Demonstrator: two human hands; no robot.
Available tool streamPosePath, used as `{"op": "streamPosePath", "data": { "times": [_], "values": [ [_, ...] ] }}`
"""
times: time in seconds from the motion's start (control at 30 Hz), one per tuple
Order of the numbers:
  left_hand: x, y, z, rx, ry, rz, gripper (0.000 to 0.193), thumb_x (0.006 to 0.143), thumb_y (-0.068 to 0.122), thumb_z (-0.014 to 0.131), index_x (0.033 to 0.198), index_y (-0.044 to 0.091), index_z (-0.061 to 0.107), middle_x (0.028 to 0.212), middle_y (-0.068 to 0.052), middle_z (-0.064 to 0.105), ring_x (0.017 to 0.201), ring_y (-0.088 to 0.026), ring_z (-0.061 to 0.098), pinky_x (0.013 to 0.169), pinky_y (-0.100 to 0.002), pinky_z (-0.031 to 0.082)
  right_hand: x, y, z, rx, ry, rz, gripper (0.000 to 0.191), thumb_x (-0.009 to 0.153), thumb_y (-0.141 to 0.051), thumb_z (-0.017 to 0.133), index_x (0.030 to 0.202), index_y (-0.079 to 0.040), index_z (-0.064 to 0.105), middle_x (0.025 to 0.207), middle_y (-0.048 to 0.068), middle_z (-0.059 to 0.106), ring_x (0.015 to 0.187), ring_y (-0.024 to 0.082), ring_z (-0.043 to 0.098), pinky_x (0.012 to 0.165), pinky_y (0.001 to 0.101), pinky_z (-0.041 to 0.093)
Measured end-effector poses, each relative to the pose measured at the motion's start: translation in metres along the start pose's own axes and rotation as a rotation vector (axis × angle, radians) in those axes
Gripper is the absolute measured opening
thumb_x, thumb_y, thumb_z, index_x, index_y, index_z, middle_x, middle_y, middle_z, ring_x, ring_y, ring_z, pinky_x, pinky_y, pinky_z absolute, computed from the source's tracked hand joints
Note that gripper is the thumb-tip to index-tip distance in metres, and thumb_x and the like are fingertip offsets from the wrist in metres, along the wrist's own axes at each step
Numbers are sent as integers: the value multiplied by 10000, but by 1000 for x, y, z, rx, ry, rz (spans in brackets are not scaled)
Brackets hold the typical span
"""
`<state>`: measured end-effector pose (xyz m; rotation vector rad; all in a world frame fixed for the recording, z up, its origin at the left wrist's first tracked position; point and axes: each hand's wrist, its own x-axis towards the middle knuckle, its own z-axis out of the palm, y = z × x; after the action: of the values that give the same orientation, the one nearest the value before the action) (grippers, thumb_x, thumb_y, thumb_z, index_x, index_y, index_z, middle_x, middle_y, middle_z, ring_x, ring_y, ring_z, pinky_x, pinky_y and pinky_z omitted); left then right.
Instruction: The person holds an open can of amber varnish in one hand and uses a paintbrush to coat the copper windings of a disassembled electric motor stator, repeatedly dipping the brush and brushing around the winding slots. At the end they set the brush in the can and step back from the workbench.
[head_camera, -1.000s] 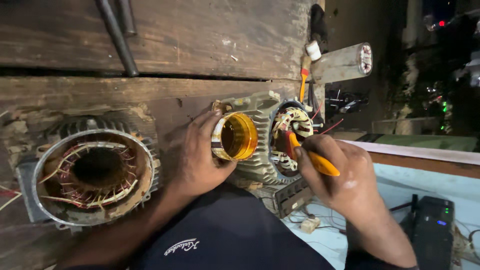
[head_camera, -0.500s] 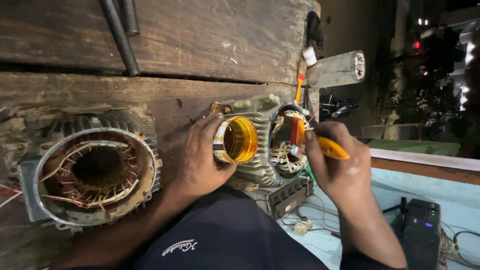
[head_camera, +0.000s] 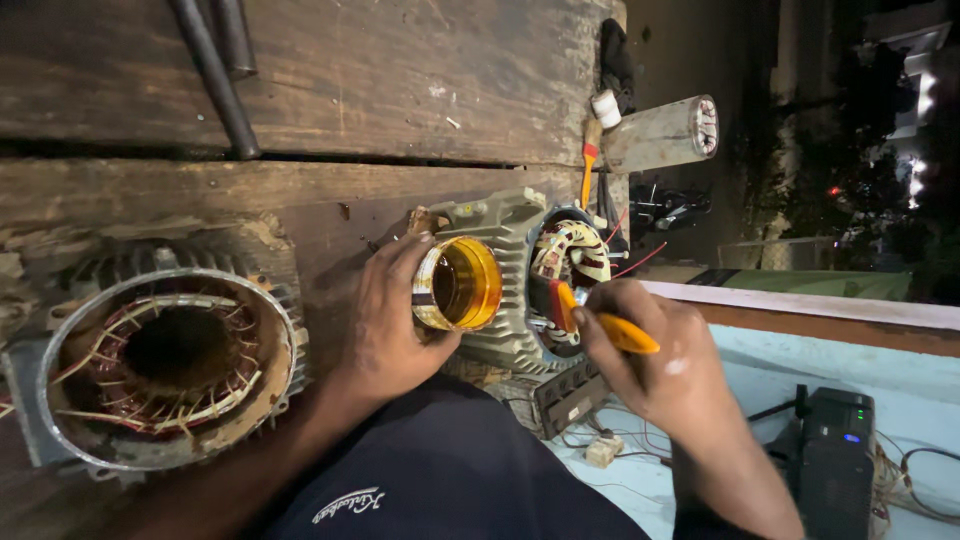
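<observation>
Two motor stators sit on the wooden counter (head_camera: 400, 90). At the far left lies the bigger stator (head_camera: 165, 365), its round opening facing up, copper windings and pale insulation strips showing around the dark bore, with a ribbed grey housing around it. Two dark metal rods (head_camera: 215, 75) lie across the planks above it, running toward the far edge.

Right of the big stator, the left hand (head_camera: 385, 320) is closed around a roll of amber tape (head_camera: 458, 284), fingers curled over its near side and thumb on top, holding it just against the grey housing of the smaller stator (head_camera: 520, 280). The roll's open centre faces right and glows yellow.

The smaller stator stands on its side near the counter's right edge, its winding end (head_camera: 572, 255) turned to the right, with cream and red bindings visible and thin red wires trailing off. The right hand (head_camera: 655, 365) is closed on an orange-handled tool (head_camera: 610, 325), whose red tip (head_camera: 553, 300) touches the winding inside the ring. A small brush with an orange and red handle (head_camera: 588, 165) stands just above the stator, beside a white roll (head_camera: 605, 108) and a grey cylinder (head_camera: 660, 133) jutting out to the right.

Below the right hand, a dark power strip (head_camera: 570, 395) lies at the counter's edge with cables trailing down. Farther right, a black box (head_camera: 835, 455) with a small blue light stands on the pale blue floor (head_camera: 870, 365).
</observation>
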<state>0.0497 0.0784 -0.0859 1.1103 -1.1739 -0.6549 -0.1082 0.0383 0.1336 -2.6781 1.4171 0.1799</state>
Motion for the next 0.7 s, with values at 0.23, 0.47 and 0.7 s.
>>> {"op": "streamPosePath", "data": {
  "times": [0.23,0.47,0.7],
  "values": [
    [0,-3,1,6,-15,12,992,655,164,886,1478,20,351,1445,-257,480,1352,-448,480,1146,-559,379,-7,4,-7,43,4,-85,223,860,-63,740,1030,1,611,813,136,702,689,311,721,594,386,551],
    [-1,-4,3,-23,-8,16,966,669,149,874,1479,18,366,1439,-254,483,1354,-447,486,1149,-551,392,-3,28,-2,162,-7,-3,153,915,-101,711,992,-1,624,775,95,707,615,173,737,520,287,564],
    [-2,2,5,-13,-16,11,955,664,136,866,1474,14,376,1434,-250,489,1331,-449,490,1131,-544,396,40,49,-10,501,-212,287,137,935,-117,699,942,7,640,680,101,714,626,160,739,542,273,569]
  ]
}}
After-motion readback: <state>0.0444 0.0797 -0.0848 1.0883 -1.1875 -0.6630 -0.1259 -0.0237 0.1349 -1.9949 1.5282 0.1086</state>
